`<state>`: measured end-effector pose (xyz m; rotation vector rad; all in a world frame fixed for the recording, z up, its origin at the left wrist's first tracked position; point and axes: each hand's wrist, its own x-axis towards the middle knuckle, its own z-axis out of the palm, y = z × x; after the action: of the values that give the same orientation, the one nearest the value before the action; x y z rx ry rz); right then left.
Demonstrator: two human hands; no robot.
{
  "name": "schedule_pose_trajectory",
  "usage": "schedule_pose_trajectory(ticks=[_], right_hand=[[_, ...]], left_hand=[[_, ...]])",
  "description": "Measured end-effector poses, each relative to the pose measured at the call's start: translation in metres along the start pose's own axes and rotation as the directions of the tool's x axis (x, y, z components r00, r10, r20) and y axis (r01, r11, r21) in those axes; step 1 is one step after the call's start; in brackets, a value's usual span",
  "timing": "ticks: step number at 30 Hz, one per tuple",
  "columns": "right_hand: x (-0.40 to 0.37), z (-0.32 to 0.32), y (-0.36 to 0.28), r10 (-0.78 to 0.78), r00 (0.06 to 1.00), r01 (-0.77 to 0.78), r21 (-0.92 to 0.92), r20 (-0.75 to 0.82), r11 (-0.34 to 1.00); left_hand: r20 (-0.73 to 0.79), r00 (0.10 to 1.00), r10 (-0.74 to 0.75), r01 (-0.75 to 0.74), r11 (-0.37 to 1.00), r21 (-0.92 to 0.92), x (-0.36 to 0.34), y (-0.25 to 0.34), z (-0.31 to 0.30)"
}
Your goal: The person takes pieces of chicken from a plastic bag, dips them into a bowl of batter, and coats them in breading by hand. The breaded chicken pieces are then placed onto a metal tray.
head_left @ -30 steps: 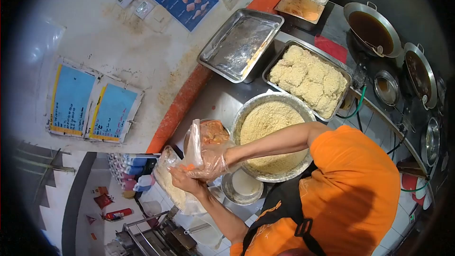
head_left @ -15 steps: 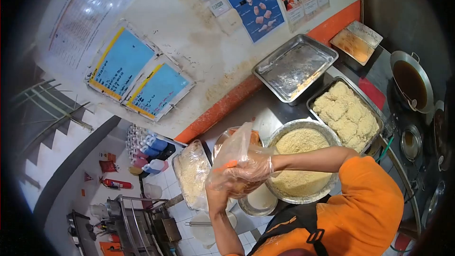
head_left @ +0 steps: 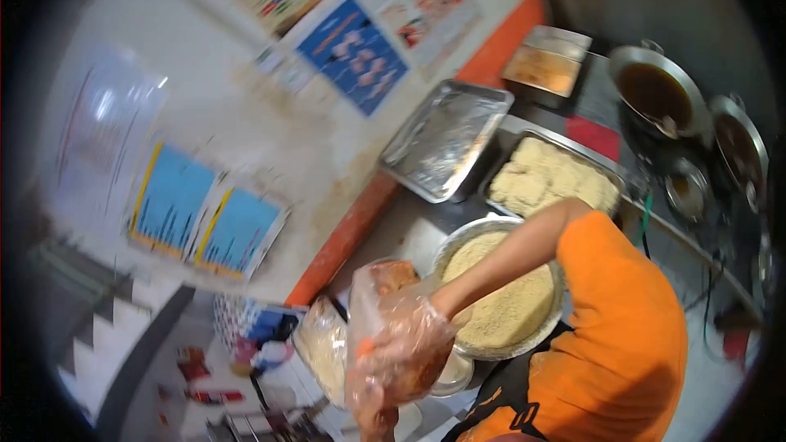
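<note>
A clear plastic bag (head_left: pixel 368 311) with reddish-orange contents hangs in front of the body, blurred by motion. My left hand (head_left: pixel 372 401) grips its lower side from below. My right hand (head_left: pixel 413 323), under clear plastic like a thin glove, is closed against the bag's upper side, its fingers partly hidden. Just behind the bag, a metal bowl holds reddish-orange pieces (head_left: pixel 395 277). To the right, under my forearm, stands a wide metal basin (head_left: pixel 559 299) of pale yellow crumbs (head_left: pixel 508 311). A smaller container (head_left: pixel 454 376) of whitish liquid sits below the basin, partly covered.
A tray of crumb-coated pieces (head_left: pixel 553 176) lies beyond the basin, next to an empty metal tray (head_left: pixel 446 139). Pans of brown liquid (head_left: pixel 655 90) stand at the far right. Another crumb-filled tray (head_left: pixel 323 348) is left of the bag. A wall with posters (head_left: pixel 352 53) borders the counter.
The view has turned and shifted, so the wall and trays appear further left. Both hands still hold the plastic bag, now lower in the view.
</note>
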<state>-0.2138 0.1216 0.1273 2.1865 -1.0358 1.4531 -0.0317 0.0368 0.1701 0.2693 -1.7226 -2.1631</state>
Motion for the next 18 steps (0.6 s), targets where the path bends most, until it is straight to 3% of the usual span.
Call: schedule_pose_trajectory(ticks=[1, 2, 6, 14, 18], right_hand=[[0.004, -0.001, -0.006, -0.096, 0.995, 0.096, -0.004, 0.030, 0.995], [0.012, -0.007, -0.012, -0.074, 0.992, 0.069, 0.057, 0.104, 0.996], [0.033, -0.025, -0.028, 0.183, 0.902, -0.291, 0.238, 0.392, 0.927], [0.039, -0.056, -0.037, 0.349, 0.799, -0.535, 0.312, 0.490, 0.786], [0.039, -0.091, -0.018, 0.482, 0.699, -0.699, 0.361, 0.528, 0.617]], left_hand=[[0.005, 1.000, -0.020, 0.019, 0.999, 0.048, 0.000, 0.003, -0.001], [0.002, 0.999, -0.035, 0.035, 0.994, 0.102, -0.003, 0.005, -0.003], [-0.035, 0.996, -0.087, 0.093, 0.965, 0.247, -0.007, 0.013, -0.011], [-0.070, 0.988, -0.134, 0.152, 0.889, 0.432, -0.005, 0.037, -0.032], [-0.042, 0.991, -0.129, 0.132, 0.846, 0.517, 0.006, 0.053, -0.046]])
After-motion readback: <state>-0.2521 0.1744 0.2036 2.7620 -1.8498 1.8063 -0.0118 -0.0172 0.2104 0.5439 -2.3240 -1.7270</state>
